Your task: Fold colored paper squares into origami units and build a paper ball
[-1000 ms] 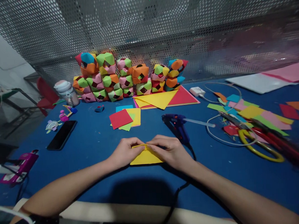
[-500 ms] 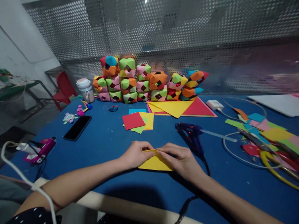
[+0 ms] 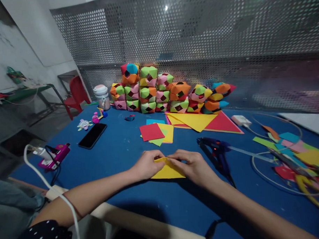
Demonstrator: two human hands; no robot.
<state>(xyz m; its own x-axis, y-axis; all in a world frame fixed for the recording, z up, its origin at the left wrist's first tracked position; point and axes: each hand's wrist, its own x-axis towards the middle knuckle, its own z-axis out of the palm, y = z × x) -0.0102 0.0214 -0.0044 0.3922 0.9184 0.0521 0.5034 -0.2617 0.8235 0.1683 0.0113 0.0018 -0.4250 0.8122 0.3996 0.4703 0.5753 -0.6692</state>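
Note:
Between my hands a folded sheet of yellow paper [image 3: 168,171] is held just over the blue table [image 3: 118,152]. My left hand [image 3: 148,164] pinches its upper left edge with thumb and fingers. From the other side my right hand [image 3: 192,164] pinches the upper right part, fingertips close to those of the left. Beyond the hands lie small paper squares: a red square [image 3: 151,132] on top, with green, yellow and blue ones under it. A blue glue gun [image 3: 216,147] with a clear glue stick rests to the right of my right hand.
Woven paper cubes [image 3: 148,93] stand stacked at the back, before larger yellow sheets [image 3: 198,121]. At left are a phone [image 3: 92,135], a bottle [image 3: 102,97] and a purple power strip [image 3: 54,158]. Paper scraps [image 3: 291,142], a looped cable and yellow-handled scissors [image 3: 307,191] lie at right.
The view has swung slightly left, so the table's things appear farther right. Both hands keep their pinch on the yellow paper, now nearly level along its lower edge.

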